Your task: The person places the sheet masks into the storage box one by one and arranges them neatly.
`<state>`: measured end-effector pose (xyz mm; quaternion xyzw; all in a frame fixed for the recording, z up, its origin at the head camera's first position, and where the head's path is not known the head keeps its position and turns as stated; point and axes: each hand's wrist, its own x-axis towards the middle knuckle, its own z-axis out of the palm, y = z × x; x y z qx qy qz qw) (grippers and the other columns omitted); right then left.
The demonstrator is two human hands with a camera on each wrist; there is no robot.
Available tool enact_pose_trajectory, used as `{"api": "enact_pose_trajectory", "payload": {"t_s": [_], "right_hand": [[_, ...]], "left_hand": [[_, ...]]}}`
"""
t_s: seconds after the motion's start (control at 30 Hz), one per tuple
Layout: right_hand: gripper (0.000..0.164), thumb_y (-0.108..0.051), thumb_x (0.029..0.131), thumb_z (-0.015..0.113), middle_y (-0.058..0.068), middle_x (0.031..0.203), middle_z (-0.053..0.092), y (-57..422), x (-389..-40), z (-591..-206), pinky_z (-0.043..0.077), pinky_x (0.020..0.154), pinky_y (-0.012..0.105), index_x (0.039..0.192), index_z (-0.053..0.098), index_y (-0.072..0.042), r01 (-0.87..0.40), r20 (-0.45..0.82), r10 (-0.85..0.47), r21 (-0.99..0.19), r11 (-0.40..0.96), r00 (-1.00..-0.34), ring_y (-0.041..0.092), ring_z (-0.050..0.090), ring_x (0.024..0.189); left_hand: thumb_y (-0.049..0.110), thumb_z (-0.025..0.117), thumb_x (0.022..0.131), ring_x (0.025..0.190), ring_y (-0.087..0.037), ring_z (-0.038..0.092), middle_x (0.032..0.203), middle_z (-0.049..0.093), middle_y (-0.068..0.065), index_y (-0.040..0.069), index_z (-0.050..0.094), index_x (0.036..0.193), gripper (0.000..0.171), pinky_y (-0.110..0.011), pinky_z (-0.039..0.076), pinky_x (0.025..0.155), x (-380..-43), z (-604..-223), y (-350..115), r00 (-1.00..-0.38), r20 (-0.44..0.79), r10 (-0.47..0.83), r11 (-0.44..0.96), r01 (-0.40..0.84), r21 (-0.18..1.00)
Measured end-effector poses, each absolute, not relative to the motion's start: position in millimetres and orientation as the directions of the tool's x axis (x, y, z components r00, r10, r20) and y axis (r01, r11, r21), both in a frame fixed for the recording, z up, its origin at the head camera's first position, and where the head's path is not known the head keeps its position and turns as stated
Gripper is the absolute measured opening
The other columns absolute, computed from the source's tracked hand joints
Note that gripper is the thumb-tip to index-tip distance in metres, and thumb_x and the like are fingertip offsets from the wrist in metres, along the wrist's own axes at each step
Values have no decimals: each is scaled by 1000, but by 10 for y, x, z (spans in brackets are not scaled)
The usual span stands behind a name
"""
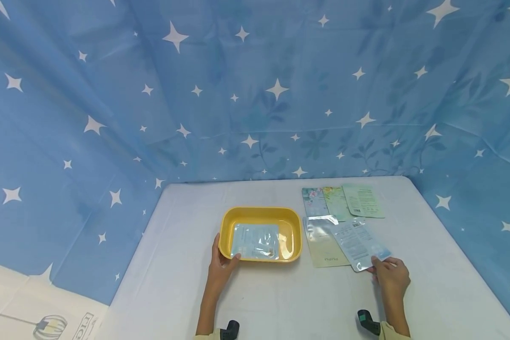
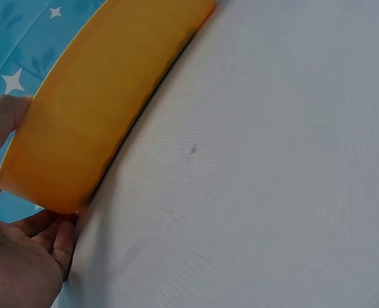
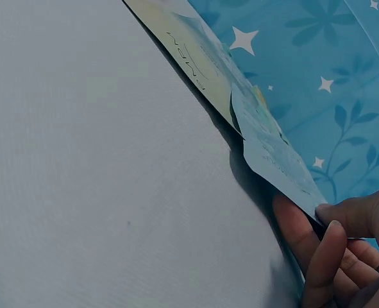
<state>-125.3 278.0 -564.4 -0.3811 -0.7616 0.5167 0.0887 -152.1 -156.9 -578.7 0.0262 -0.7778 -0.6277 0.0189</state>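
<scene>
My left hand (image 1: 222,267) grips the near left corner of a yellow tray (image 1: 295,236), thumb over the rim and fingers around the outer wall. In the left wrist view the tray's side wall (image 2: 106,96) stands on the table. A light blue packet (image 1: 255,241) lies flat inside the tray. My right hand (image 1: 391,276) pinches the near right corner of another light blue packet (image 1: 360,245), with the thumb on top and fingers beneath. That packet overlaps a pale yellow-green packet (image 1: 325,245); the right wrist view shows its held corner (image 3: 298,186) lifted off the table.
Behind these lie a floral blue packet (image 1: 315,203), a green-yellow packet (image 1: 336,203) and a pale green packet (image 1: 363,200). All rest on a white table (image 1: 280,302). A blue star-patterned curtain (image 1: 255,94) hangs along the table's far side.
</scene>
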Motion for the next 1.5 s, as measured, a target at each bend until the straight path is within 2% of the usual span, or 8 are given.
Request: {"api": "enact_pose_trajectory", "payload": {"t_s": [0.13, 0.37, 0.57, 0.67, 0.83, 0.9, 1.2, 1.5], "right_hand": [[50, -21, 96, 58, -8, 65, 65, 2774, -1237, -5671, 45, 44, 23, 132, 42, 9, 465, -241, 667, -867, 178, -705, 6, 61, 49], [48, -24, 100, 51, 33, 114, 64, 2725, -1216, -5676, 49, 45, 23, 134, 40, 8, 396, -164, 662, -893, 216, -731, 6, 62, 49], [45, -22, 101, 49, 36, 123, 58, 2711, -1213, -5689, 48, 42, 24, 135, 39, 6, 353, -127, 669, -911, 213, -732, 6, 59, 46], [41, -19, 100, 50, 29, 109, 65, 2696, -1206, -5710, 49, 42, 26, 133, 41, 4, 325, -112, 675, -925, 198, -729, 6, 60, 47], [34, -20, 100, 53, -16, 76, 62, 2664, -1213, -5693, 49, 43, 24, 127, 44, -2, 266, -94, 667, -951, 161, -739, 7, 61, 49], [30, -21, 100, 54, -25, 70, 57, 2644, -1224, -5663, 48, 43, 23, 124, 44, -5, 239, -83, 654, -959, 153, -752, 7, 61, 48], [19, -19, 98, 58, -24, 71, 63, 2512, -1268, -5512, 43, 44, 20, 114, 49, -15, 211, -115, 574, -972, 104, -811, 10, 62, 53], [29, -20, 98, 60, -24, 78, 66, 2284, -1317, -5420, 42, 43, 21, 122, 50, -10, 154, -77, 479, -980, 124, -874, 15, 58, 50]], "left_hand": [[25, 72, 89, 130, -31, 50, 152, 40, -10, 26, 11, 158, 92, -27, 43, 99, -1484, -5648, -1542, -998, -24, -63, 209, -36, 977], [21, 70, 91, 131, -35, 49, 153, 38, -16, 18, 9, 158, 91, -25, 43, 99, -1433, -5479, -1536, -999, -27, -38, 213, -34, 976], [26, 71, 90, 130, -31, 50, 153, 38, -11, 26, 9, 158, 93, -24, 43, 98, -1508, -5705, -1563, -999, -11, -48, 208, -21, 978], [31, 72, 89, 129, -27, 51, 153, 40, -6, 31, 9, 157, 93, -27, 43, 100, -1528, -5777, -1577, -998, -10, -57, 226, -22, 974], [34, 72, 88, 131, -26, 50, 154, 38, -5, 34, 10, 157, 93, -33, 43, 103, -1529, -5794, -1584, -998, 1, -58, 240, -13, 971], [34, 72, 88, 130, -26, 51, 153, 39, -6, 32, 10, 157, 93, -33, 44, 102, -1528, -5796, -1583, -998, 8, -59, 241, -7, 971], [32, 73, 89, 126, -28, 54, 150, 43, -9, 26, 10, 158, 94, -37, 47, 100, -1529, -5811, -1578, -997, 25, -70, 243, 8, 970], [32, 73, 89, 125, -29, 54, 149, 43, -10, 25, 10, 158, 94, -38, 46, 100, -1530, -5795, -1577, -998, 28, -60, 238, 13, 971]]}}
